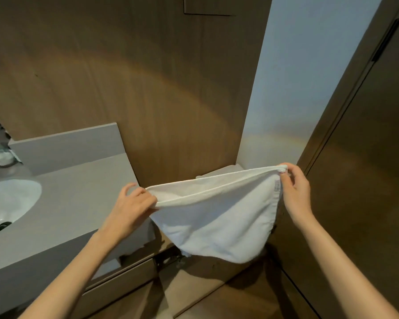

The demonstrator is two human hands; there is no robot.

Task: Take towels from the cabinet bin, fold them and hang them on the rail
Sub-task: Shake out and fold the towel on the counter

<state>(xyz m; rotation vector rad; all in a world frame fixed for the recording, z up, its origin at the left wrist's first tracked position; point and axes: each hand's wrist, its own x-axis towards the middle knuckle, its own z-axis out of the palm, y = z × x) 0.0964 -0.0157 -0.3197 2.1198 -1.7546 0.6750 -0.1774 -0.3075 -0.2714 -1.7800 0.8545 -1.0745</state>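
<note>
Left hand (134, 204), right hand (296, 192) — pinching towel (217, 222) corners (doubled).

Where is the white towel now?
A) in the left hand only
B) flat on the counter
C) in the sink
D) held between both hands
D: the left hand and right hand each grip a top end of the towel, which sags between them.
</note>
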